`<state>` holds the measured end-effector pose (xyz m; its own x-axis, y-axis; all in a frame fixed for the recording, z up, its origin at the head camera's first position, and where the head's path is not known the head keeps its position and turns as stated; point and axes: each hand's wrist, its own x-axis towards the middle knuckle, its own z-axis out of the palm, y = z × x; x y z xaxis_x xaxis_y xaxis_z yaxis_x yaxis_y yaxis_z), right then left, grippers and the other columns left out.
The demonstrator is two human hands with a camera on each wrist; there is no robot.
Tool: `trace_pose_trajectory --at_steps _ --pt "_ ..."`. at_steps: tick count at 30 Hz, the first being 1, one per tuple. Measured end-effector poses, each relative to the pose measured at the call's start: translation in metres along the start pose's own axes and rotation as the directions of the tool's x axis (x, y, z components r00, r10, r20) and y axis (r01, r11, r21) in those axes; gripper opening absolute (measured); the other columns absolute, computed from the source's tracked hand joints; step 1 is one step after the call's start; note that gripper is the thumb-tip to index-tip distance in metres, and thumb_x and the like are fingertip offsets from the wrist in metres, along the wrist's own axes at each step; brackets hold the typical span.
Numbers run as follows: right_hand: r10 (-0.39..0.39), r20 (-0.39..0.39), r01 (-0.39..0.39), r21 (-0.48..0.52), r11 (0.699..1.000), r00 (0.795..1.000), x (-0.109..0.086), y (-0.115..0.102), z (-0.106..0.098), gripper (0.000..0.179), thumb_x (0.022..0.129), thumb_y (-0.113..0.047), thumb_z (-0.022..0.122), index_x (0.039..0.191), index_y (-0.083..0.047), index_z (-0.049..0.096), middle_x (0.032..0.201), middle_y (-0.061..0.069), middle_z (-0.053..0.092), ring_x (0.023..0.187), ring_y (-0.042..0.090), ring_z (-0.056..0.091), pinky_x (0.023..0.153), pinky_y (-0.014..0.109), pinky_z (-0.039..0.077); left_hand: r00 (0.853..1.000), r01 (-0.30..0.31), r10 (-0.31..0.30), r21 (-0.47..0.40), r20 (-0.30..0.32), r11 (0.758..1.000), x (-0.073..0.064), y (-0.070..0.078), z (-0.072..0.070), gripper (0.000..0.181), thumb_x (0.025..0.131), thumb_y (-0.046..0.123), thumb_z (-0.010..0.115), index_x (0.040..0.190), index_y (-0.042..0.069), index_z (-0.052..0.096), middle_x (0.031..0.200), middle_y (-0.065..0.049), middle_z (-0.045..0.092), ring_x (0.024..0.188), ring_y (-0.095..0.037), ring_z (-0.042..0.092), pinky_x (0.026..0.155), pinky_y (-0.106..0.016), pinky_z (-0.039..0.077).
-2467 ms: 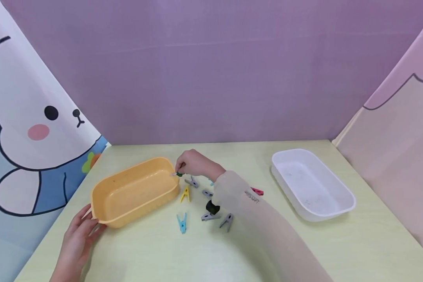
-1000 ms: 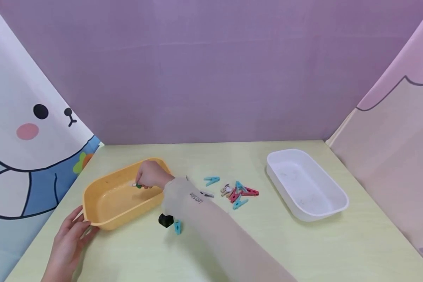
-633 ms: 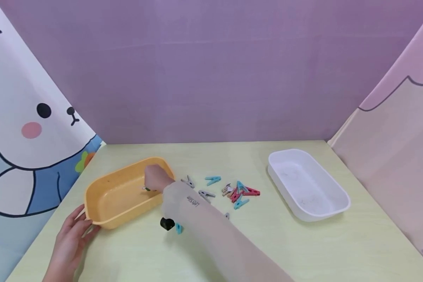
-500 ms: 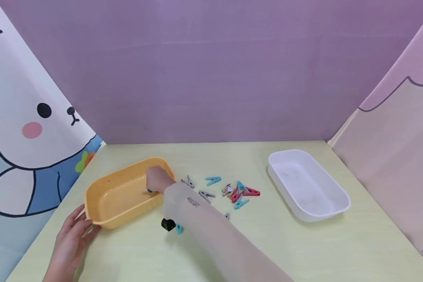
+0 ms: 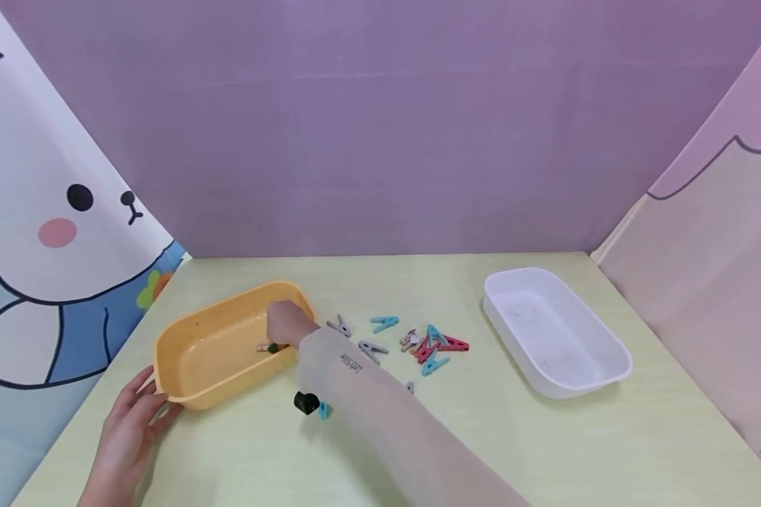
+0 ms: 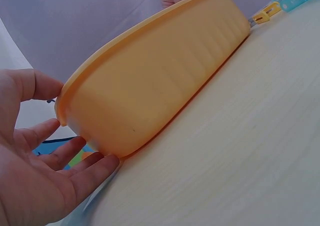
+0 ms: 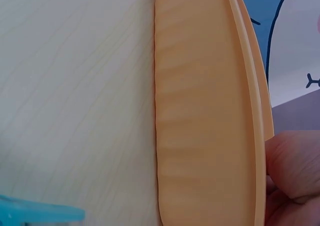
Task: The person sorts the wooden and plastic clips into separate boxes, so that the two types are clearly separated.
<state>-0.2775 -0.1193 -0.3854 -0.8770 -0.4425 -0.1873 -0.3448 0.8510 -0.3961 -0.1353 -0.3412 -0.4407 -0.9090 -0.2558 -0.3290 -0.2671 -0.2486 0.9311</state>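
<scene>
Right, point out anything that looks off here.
Nothing looks broken. The clothespins lie scattered loose on the table, untidy but not plainly wrong. Oddest are marks: faint greyish smudges inside the white basin and a dark speck on the far inner wall of the yellow basin; dirt or wear, I can't tell.

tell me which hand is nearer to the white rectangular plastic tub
The right hand. It reaches into the orange oblong plastic basin, to the left of the tub; the left hand is farther left, touching that basin's near-left end.
</scene>
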Motion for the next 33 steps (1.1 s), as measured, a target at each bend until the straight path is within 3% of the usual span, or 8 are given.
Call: trace_pose_trajectory --at_steps 7,12,14,16,18,20,22,33 --pt "-0.030 0.034 0.027 0.091 0.995 0.999 -0.001 0.005 -0.005 0.054 0.094 0.004 0.052 0.045 -0.013 0.037 0.040 -0.003 0.034 0.034 0.007 0.028 0.036 0.016 0.023 1.000 -0.022 0.022 -0.019 0.009 1.000 0.002 -0.001 0.000 0.069 0.104 0.011 0.048 0.161 0.026 0.011 0.132 0.010 0.040 0.094 0.009 0.059 0.078 -0.019 0.057" --pt "-0.147 0.011 0.145 0.129 0.981 0.989 -0.006 0.007 -0.013 0.054 0.089 0.009 0.050 0.041 -0.013 0.037 0.040 -0.003 0.034 0.035 0.008 0.026 0.040 0.018 0.024 0.999 0.029 -0.029 0.000 -0.021 1.000 0.002 0.002 0.002 0.068 0.105 0.014 0.047 0.161 0.030 0.011 0.146 0.004 0.032 0.094 0.009 0.058 0.079 -0.018 0.057" --pt "-0.181 0.001 0.180 0.123 0.976 0.983 -0.008 0.007 -0.017 0.050 0.089 0.008 0.052 0.043 -0.010 0.044 0.044 -0.003 0.044 0.037 0.007 0.032 0.045 0.015 0.029 0.998 0.051 -0.050 0.006 -0.034 0.999 0.002 0.003 0.003 0.067 0.105 0.015 0.046 0.160 0.031 0.011 0.152 0.004 0.027 0.093 0.010 0.058 0.080 -0.018 0.056" --pt "-0.189 0.005 0.186 0.147 0.972 0.982 -0.012 0.006 -0.022 0.042 0.091 0.006 0.056 0.051 -0.005 0.058 0.053 -0.002 0.058 0.043 0.006 0.043 0.051 0.011 0.036 0.997 0.064 -0.063 0.010 -0.042 0.998 0.002 0.004 0.003 0.067 0.106 0.015 0.045 0.160 0.032 0.010 0.156 0.003 0.023 0.093 0.010 0.057 0.080 -0.018 0.056" --pt "-0.177 0.008 0.173 0.178 0.969 0.984 -0.016 0.005 -0.027 0.028 0.093 0.003 0.059 0.070 -0.002 0.073 0.070 -0.001 0.070 0.053 0.006 0.057 0.057 0.010 0.045 0.996 0.071 -0.071 0.009 -0.052 0.997 0.001 0.005 0.003 0.066 0.106 0.015 0.044 0.160 0.033 0.011 0.158 0.003 0.021 0.093 0.010 0.057 0.080 -0.018 0.056" --pt "-0.160 0.008 0.154 0.224 0.962 0.987 -0.020 0.006 -0.031 0.018 0.095 0.001 0.061 0.091 -0.001 0.078 0.084 0.002 0.075 0.064 0.009 0.065 0.058 0.012 0.050 0.996 0.071 -0.070 0.008 -0.058 0.997 0.002 0.005 0.003 0.066 0.106 0.015 0.044 0.160 0.033 0.011 0.158 0.003 0.021 0.093 0.010 0.057 0.080 -0.018 0.056" --pt "-0.156 -0.001 0.151 0.249 0.957 0.988 -0.023 0.009 -0.035 0.018 0.095 0.000 0.062 0.103 -0.003 0.078 0.089 0.003 0.075 0.068 0.011 0.067 0.056 0.014 0.052 0.996 0.066 -0.065 0.008 -0.064 0.998 0.002 0.005 0.002 0.066 0.106 0.015 0.044 0.160 0.033 0.012 0.158 0.003 0.022 0.092 0.010 0.057 0.079 -0.018 0.057" --pt "-0.167 -0.018 0.162 0.364 0.917 0.986 -0.043 0.033 -0.056 0.009 0.093 -0.006 0.070 0.097 -0.005 0.077 0.081 -0.001 0.070 0.075 0.018 0.069 0.061 0.020 0.056 0.999 0.023 -0.024 -0.028 -0.040 0.999 0.005 -0.001 -0.006 0.068 0.105 0.012 0.047 0.161 0.029 0.012 0.137 0.008 0.038 0.092 0.009 0.060 0.076 -0.019 0.058"
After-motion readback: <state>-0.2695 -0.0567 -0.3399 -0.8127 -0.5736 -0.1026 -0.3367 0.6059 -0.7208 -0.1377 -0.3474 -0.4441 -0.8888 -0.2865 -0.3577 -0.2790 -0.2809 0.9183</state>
